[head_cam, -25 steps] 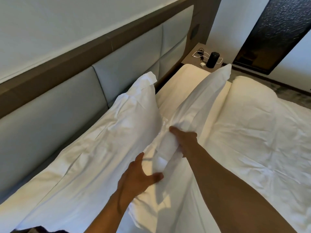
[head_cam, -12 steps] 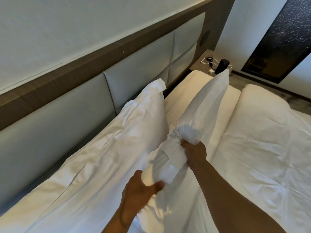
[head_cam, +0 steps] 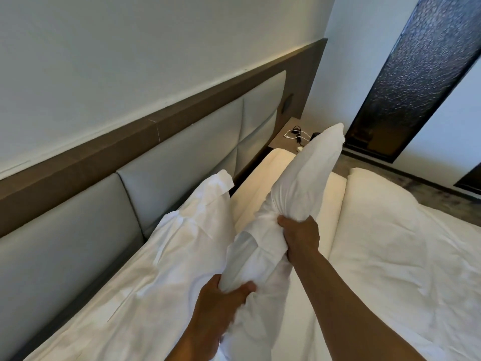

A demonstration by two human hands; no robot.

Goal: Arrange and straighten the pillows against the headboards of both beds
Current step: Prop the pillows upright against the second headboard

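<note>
I hold a white pillow (head_cam: 304, 178) lifted off the bed, its far corner pointing up toward the nightstand. My right hand (head_cam: 300, 237) squeezes its middle, bunching the cover. My left hand (head_cam: 221, 303) grips its near end from below. A second white pillow (head_cam: 182, 256) leans along the grey padded headboard (head_cam: 182, 149) to the left, its far corner standing up. Between the two pillows the cream mattress sheet (head_cam: 255, 199) shows.
A white duvet (head_cam: 395, 243) covers the bed to the right. A wooden nightstand (head_cam: 283, 138) at the far end carries cables and a dark object partly hidden by the pillow. A dark glass panel (head_cam: 416, 74) and grey floor lie beyond.
Both hands closed on the pillow and raised it off the bed; its far corner now stands higher. My view has tilted upward and the right hand's grip has bunched the cover.
</note>
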